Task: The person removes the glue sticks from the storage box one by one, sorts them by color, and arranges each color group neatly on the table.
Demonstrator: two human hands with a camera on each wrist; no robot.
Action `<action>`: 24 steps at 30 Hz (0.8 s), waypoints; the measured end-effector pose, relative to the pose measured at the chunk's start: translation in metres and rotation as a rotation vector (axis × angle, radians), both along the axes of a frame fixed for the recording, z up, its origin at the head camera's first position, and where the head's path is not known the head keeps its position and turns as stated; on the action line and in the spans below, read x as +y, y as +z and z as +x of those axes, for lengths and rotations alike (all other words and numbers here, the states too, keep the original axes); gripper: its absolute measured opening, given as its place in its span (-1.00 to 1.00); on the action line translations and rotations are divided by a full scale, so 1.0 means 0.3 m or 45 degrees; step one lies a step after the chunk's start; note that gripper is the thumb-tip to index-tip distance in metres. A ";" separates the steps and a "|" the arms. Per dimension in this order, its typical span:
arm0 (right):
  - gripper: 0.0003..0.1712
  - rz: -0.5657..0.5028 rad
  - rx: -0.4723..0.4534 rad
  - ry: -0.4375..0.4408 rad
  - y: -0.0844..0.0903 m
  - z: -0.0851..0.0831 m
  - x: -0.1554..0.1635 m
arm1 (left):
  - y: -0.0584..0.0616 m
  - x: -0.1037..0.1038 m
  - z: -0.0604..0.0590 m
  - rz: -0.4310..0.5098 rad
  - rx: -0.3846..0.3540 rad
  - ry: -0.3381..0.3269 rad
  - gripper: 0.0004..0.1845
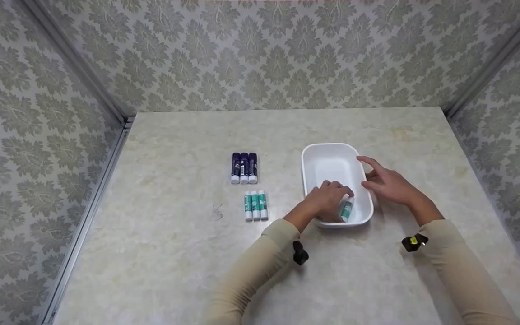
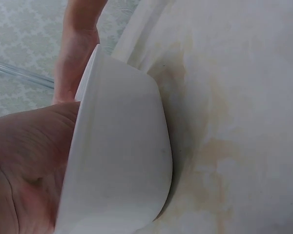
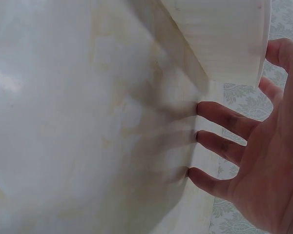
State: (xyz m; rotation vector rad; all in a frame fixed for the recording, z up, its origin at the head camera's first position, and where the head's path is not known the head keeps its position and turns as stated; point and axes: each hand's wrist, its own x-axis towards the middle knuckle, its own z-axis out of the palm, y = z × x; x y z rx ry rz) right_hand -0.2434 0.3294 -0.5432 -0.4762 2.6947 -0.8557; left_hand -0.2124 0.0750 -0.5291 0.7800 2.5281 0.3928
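My left hand (image 1: pixel 327 201) reaches over the near left rim into a white plastic basin (image 1: pixel 332 158). Its curled fingers hold the upper end of a green-and-white glue stick (image 1: pixel 347 210), which slants near the basin's front wall; the thumb is hidden. In the left wrist view, the basin's outer wall (image 2: pixel 122 146) hides the fingertips. On the other side, my right hand (image 1: pixel 388 183) rests its thumb and index finger against the right rim. The right wrist view shows its other fingers (image 3: pixel 224 146) spread below the rim, beside the basin.
Left of the basin, three green-and-white glue sticks (image 1: pixel 255 206) lie side by side on the table (image 1: pixel 174 266). Behind them sits a row of three dark blue glue sticks (image 1: pixel 244 168) with white ends. A thin clear piece (image 1: pixel 217 211) lies farther left. Patterned walls (image 1: pixel 251 54) enclose the table.
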 end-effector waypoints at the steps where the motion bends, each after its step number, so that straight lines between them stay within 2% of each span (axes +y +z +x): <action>1: -0.13 -0.004 0.002 0.002 0.000 0.000 0.001 | -0.001 0.002 0.000 0.005 0.001 0.008 -0.19; 7: -0.11 0.015 -0.021 -0.011 0.006 -0.004 0.000 | -0.003 0.014 -0.005 0.004 -0.008 0.030 -0.17; 12: -0.10 0.019 -0.039 -0.017 0.003 -0.004 -0.004 | 0.014 0.013 -0.010 0.025 -0.078 0.056 -0.15; 16: -0.10 0.016 -0.035 -0.013 -0.001 -0.002 -0.003 | 0.024 0.014 -0.019 0.090 -0.129 0.083 -0.11; 24: -0.10 0.011 -0.016 -0.011 0.000 0.001 0.001 | 0.025 0.009 -0.037 0.151 -0.096 0.082 -0.09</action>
